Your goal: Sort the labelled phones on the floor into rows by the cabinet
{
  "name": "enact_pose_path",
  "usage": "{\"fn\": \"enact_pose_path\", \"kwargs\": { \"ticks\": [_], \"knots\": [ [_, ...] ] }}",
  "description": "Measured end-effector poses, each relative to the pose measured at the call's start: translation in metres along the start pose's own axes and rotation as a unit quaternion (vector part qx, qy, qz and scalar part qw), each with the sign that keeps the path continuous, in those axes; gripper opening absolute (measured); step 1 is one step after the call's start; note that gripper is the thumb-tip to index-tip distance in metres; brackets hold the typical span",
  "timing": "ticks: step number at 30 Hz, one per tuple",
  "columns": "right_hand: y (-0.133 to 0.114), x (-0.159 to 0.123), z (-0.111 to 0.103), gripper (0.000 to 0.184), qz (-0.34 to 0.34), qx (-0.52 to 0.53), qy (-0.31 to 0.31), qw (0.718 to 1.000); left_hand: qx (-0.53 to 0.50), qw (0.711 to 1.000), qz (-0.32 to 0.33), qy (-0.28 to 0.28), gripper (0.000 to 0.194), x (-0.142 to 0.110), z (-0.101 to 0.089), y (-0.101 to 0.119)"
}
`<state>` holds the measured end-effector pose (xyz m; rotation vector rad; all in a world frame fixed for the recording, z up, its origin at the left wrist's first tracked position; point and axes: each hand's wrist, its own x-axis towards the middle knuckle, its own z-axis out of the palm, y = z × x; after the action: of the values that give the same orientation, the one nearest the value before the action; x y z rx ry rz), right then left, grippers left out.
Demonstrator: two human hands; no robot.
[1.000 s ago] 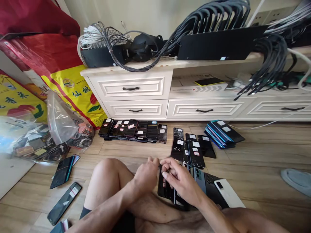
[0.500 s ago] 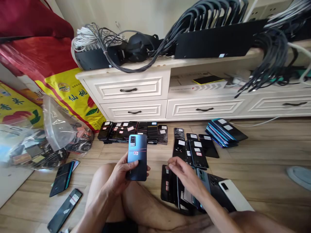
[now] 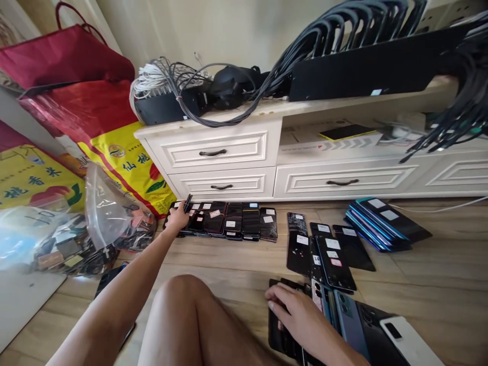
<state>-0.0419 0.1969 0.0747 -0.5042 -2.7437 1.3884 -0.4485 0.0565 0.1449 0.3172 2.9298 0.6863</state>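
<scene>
My left hand reaches out to the left end of a row of stacked phones at the foot of the cabinet. It is closed on a dark phone, tilted up and seen nearly edge-on. The phone's lower part is hidden by the fingers. My right hand rests over a group of black phones on the floor at lower right, fingers loosely stretched and apart. Beside it lie a blue-grey phone, a black phone and a white phone, backs up.
Labelled black phones lie in front of the right hand, with a fanned stack beyond. The white cabinet carries cable racks. Clear bags of parts and yellow-red sacks stand left. My bent knee is between my arms.
My left hand has carried the phone from above my lap forward and left to the row. My right hand has lowered onto the black phones. The view has shifted.
</scene>
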Motion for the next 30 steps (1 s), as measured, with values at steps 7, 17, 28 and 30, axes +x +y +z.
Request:
{"fn": "enact_pose_path", "kwargs": {
  "ticks": [7,17,28,30],
  "knots": [
    [0.001,0.003,-0.016,0.022,0.033,-0.012,0.020,0.999,0.143,0.986,0.042,0.078,0.052,-0.001,0.059,0.005],
    [0.079,0.049,-0.093,0.035,0.372,-0.066,0.268,0.886,0.161,0.956,0.178,0.169,0.056,0.010,0.067,-0.012],
    [0.145,0.042,-0.087,0.074,0.505,0.007,0.275,0.818,-0.097,0.863,0.426,-0.253,0.036,-0.163,0.131,0.069],
    [0.153,0.041,-0.088,0.072,0.493,0.039,0.287,0.820,-0.126,0.871,0.324,-0.348,0.043,-0.190,0.168,0.084]
  ]
}}
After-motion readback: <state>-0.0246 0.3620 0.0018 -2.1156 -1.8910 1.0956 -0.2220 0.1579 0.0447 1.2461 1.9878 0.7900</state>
